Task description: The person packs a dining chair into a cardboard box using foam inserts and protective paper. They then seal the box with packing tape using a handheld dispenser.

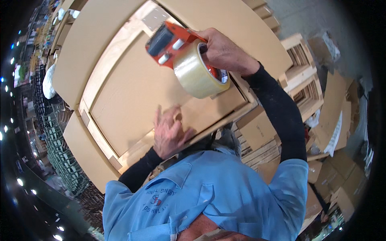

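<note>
My right hand (223, 50) grips an orange tape dispenser (171, 40) loaded with a roll of clear packing tape (199, 72), held above a large brown cardboard box (132, 92). The dispenser's head points toward the far end of the box. My left hand (169, 130) lies flat with fingers spread on the near edge of the inner cardboard flap. The box's outer flaps (96, 36) are folded outward on the left, far and near sides. Both my forearms wear black sleeves under a light blue shirt.
Wooden pallets (299, 68) are stacked to the right of the box. Flattened cardboard and loose boxes (333, 116) lie on the floor at the right. Dark shelving with goods (60, 136) runs along the left, and a white bag (48, 82) hangs there.
</note>
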`<act>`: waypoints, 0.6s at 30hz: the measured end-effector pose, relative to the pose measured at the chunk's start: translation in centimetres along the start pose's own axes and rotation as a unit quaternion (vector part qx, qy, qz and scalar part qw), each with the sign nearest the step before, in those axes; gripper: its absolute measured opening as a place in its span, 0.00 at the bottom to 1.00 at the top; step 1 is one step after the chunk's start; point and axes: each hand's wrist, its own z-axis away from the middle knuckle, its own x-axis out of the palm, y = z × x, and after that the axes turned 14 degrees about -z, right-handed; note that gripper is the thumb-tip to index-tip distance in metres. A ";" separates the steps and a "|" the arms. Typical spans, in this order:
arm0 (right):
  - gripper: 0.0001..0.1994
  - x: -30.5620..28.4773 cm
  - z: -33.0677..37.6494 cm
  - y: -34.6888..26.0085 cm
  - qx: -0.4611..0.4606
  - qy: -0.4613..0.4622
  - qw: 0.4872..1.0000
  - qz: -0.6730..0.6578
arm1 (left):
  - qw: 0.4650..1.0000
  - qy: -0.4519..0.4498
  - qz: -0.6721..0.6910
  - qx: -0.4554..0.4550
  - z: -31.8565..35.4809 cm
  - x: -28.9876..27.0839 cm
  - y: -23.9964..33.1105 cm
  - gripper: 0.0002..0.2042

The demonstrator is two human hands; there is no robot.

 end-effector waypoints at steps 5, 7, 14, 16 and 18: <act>0.13 -0.8 -6.2 7.8 0.033 0.050 0.998 0.030 | 0.977 0.188 0.022 -0.093 -2.5 -5.4 -7.5 0.16; 0.21 -1.0 -7.0 12.7 -0.043 0.103 0.994 0.002 | 0.951 0.283 -0.038 -0.122 -6.0 -8.4 -13.4 0.19; 0.22 1.8 -6.4 10.5 0.081 0.083 0.971 -0.208 | 0.808 0.409 -0.337 -0.259 -16.6 4.9 -34.6 0.29; 0.22 0.5 -5.7 10.1 0.102 0.088 0.954 -0.267 | 0.905 0.194 -0.259 -0.275 -19.5 5.6 -29.6 0.33; 0.20 0.5 -5.0 12.5 0.079 0.109 0.916 -0.377 | 0.903 0.262 -0.230 -0.251 -18.9 6.4 -30.5 0.31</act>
